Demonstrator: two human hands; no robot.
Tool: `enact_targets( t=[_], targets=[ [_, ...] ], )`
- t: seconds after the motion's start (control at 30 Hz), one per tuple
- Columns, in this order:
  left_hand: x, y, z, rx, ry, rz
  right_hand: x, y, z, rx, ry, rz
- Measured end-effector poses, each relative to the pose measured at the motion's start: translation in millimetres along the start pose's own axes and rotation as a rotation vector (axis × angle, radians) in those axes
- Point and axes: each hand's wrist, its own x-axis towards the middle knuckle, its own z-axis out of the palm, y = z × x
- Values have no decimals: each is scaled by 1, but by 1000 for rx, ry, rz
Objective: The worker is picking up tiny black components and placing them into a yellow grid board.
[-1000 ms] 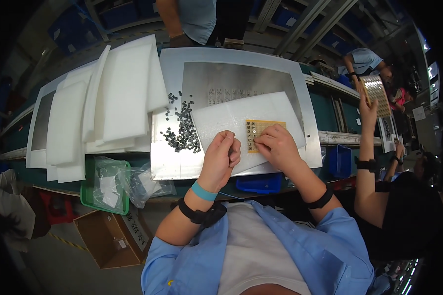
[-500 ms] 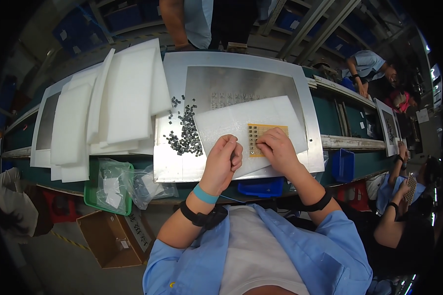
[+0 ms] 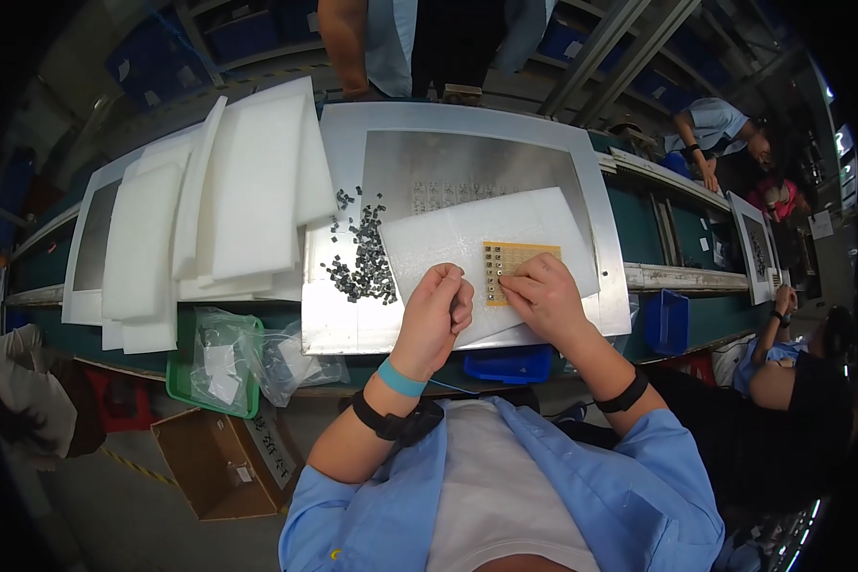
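Observation:
A yellow-tan perforated board (image 3: 520, 250) lies on a white foam sheet (image 3: 429, 238), with small dark square components (image 3: 488, 272) in rows along its left side. Over its lower right part, my right hand (image 3: 546, 300) is closed in a pinch, fingertips down at the component rows; whatever sits between them is too small to make out. My left hand (image 3: 437, 310) hovers by the foam's lower left edge, fingers curled closed, their contents hidden. Left of the foam, a loose pile of small black components (image 3: 364, 257) is scattered on the metal plate (image 3: 343, 324).
Stacked white foam sheets (image 3: 253, 191) rise at the left. Below the bench edge are a green bin (image 3: 176, 377) with plastic bags, blue bins (image 3: 510, 365) and a cardboard box (image 3: 200, 458). People stand across the bench and at the right.
My right fingertips have shifted slightly on the board, while my left hand keeps its pose. At the right, a co-worker's raised perforated board is no longer in sight.

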Motion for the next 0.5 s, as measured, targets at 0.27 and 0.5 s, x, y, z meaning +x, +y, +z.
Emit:
enact_targets(
  t=[0.27,0.5],
  targets=[
    [0,7,23,27,-7,25,15,-1,-24,-91,-77,-75],
    [-27,25,74,54,-7,12,21,-11,-73,-51,-56,-88]
  ],
)
